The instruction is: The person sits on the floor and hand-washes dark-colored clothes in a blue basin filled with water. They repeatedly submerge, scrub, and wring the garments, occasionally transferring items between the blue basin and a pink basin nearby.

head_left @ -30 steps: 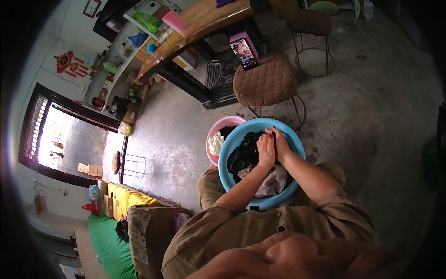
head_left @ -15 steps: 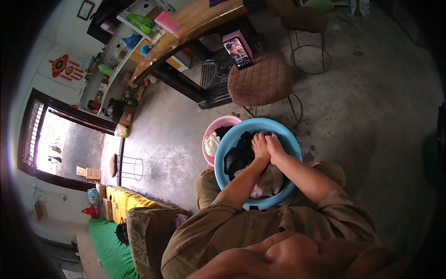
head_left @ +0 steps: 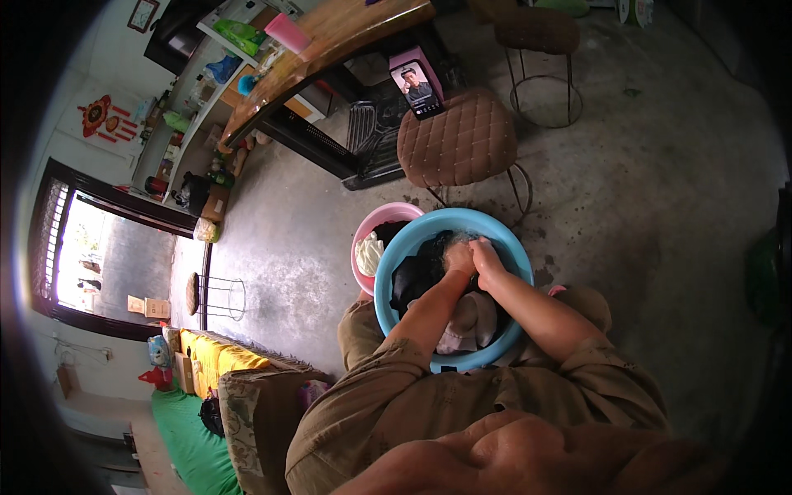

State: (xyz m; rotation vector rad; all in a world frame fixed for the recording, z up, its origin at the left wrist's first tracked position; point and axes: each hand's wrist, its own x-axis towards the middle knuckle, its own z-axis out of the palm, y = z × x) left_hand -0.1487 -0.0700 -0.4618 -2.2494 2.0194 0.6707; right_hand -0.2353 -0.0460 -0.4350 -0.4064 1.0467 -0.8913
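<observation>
A large blue basin (head_left: 381,285) stands between my knees, holding wet laundry and water. Both hands are down in its far right part, close together. Splashing water covers the fingers of my left hand (head_left: 459,258). Right beside it, my right hand (head_left: 487,259) has its fingers curled in, and what lies inside them is hidden. Dark clothes (head_left: 410,282) fill the basin's left side next to my left wrist. A greyish-beige garment (head_left: 469,323) lies nearer me, beneath my forearms.
A pink basin (head_left: 360,266) with a white cloth (head_left: 369,254) and dark clothes touches the blue one on the left. Just beyond stands a brown padded stool (head_left: 458,144) with a phone (head_left: 417,91) propped on it. A wooden table (head_left: 355,37) stands farther off.
My left hand has dipped from lying on the dark cloth into splashing water. My right hand's fingers have curled. More of the beige garment shows, and the phone's picture differs.
</observation>
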